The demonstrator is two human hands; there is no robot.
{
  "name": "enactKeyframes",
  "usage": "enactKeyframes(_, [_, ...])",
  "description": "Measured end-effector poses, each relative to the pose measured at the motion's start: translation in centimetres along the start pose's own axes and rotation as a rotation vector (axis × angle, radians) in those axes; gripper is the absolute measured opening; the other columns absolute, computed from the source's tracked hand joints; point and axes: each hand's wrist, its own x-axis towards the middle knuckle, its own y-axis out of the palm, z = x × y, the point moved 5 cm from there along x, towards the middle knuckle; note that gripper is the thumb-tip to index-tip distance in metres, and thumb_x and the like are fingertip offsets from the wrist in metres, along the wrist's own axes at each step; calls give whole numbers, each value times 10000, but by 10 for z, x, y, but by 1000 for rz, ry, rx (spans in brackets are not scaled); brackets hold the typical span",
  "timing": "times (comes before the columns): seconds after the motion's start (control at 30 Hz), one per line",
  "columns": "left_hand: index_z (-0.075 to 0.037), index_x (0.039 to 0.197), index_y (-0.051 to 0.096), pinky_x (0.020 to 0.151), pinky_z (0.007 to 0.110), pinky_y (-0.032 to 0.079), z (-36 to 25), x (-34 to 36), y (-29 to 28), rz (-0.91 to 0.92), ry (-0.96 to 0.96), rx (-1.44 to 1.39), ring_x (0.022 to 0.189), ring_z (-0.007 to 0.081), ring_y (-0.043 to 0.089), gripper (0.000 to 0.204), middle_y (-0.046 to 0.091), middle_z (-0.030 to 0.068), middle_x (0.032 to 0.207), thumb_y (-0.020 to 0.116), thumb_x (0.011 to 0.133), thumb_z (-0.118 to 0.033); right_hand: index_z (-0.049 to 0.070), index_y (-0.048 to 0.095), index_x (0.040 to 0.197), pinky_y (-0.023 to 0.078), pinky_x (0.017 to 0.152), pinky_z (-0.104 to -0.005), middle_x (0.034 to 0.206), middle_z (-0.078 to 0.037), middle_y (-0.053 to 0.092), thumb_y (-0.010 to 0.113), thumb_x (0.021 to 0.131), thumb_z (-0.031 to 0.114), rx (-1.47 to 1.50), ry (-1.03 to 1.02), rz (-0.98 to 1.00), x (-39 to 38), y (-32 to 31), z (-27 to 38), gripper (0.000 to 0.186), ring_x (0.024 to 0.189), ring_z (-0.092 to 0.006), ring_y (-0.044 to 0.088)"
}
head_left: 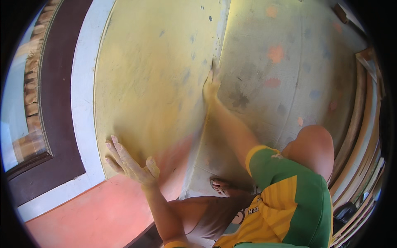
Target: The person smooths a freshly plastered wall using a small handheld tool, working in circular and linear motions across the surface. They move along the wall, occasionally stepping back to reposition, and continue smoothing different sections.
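Note:
My left hand (129, 162) lies flat on the yellow wall (149, 70), fingers spread, close to where the yellow meets the orange band (99, 211). My right hand (211, 84) is stretched far out to the seam between the wall and the grey paint-stained sheet (281, 78). Its fingers point along that seam. I cannot make out whether something small is under the fingertips.
A white border (82, 103) and a dark brown window frame (53, 91) stand left of the yellow wall. My bent knee (316, 144) and sandalled foot (221, 187) rest on the sheet. Wooden boards (364, 124) are stacked along the right edge.

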Motion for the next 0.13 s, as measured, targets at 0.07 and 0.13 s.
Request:
enactKeyframes(0.07, [73, 1577, 377, 1297, 504, 135, 2, -8, -4, 3, -41, 14, 1522, 404, 412, 756, 510, 242, 1572, 331, 1112, -522, 151, 333, 1660, 195, 1306, -408, 1691, -147, 362, 384, 1119, 121, -175, 109, 84, -94, -7, -9, 544, 1575, -323, 307])
enactKeyframes(0.13, [64, 1582, 376, 1299, 507, 132, 4, -3, -3, -9, -50, 7, 1525, 405, 408, 787, 513, 240, 1570, 314, 1106, -560, 167, 289, 1680, 155, 1316, -415, 1722, -140, 307, 390, 1117, 111, -198, 168, 107, -116, 3, -5, 574, 1599, -322, 255])
